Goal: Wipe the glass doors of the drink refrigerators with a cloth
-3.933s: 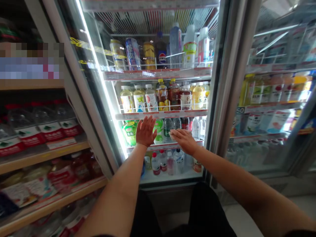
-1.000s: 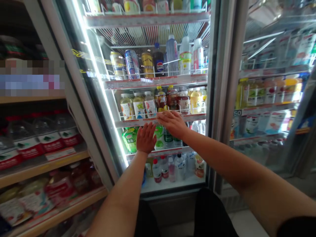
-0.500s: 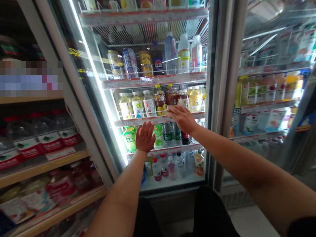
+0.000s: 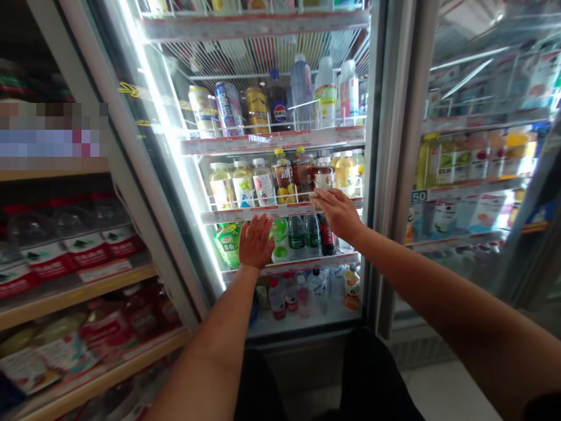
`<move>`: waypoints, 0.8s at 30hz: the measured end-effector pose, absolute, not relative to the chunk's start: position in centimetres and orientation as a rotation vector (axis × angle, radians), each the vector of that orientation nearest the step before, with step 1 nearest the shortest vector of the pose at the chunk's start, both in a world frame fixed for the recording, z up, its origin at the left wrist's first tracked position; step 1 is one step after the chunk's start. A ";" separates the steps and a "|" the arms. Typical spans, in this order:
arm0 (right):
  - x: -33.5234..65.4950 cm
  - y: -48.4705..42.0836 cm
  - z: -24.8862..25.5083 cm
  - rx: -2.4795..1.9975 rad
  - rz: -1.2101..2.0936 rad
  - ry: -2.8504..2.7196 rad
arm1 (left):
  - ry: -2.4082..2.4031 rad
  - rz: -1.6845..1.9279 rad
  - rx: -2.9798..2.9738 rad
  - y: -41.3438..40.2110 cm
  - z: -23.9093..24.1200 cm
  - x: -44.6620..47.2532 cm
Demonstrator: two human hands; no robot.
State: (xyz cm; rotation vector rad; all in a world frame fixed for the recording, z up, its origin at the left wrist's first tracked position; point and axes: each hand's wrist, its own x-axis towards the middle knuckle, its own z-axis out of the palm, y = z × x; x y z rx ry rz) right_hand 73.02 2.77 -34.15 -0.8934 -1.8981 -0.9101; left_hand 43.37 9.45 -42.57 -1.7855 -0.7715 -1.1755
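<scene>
I face an open drinks fridge with lit wire shelves. My left hand (image 4: 256,241) is raised flat with fingers up, in front of the green bottles (image 4: 228,242) on the third shelf down. My right hand (image 4: 337,211) reaches in palm down with fingers stretched out, its fingertips at the red-edged shelf rail (image 4: 263,213) below the dark red bottle (image 4: 322,174) and the yellow juice bottles (image 4: 346,171). Neither hand holds anything.
The open glass door (image 4: 144,146) swings out on the left. Wooden shelves (image 4: 74,295) with packaged goods stand further left. A second fridge with a closed glass door (image 4: 477,164) is on the right. Cans and bottles (image 4: 272,99) fill the upper shelf, small bottles (image 4: 302,289) the bottom.
My right hand has slid right along the shelf rail, from the middle bottles toward the right end. My left hand has stayed almost still.
</scene>
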 end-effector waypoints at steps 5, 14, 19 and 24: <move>74.0 2.5 -35.2 -0.810 -0.932 -2.100 | -0.740 -1.169 -1.744 9.3 -42.5 43.5; 74.8 2.1 -37.7 -0.858 -0.915 -1.989 | -0.759 -1.146 -1.748 9.1 -42.4 43.5; 74.2 2.0 -37.4 -0.813 -0.917 -2.068 | -0.750 -1.150 -1.737 8.9 -42.3 43.6; 72.9 2.2 -37.5 -0.883 -0.873 -1.951 | -0.734 -1.134 -1.702 8.6 -42.0 43.7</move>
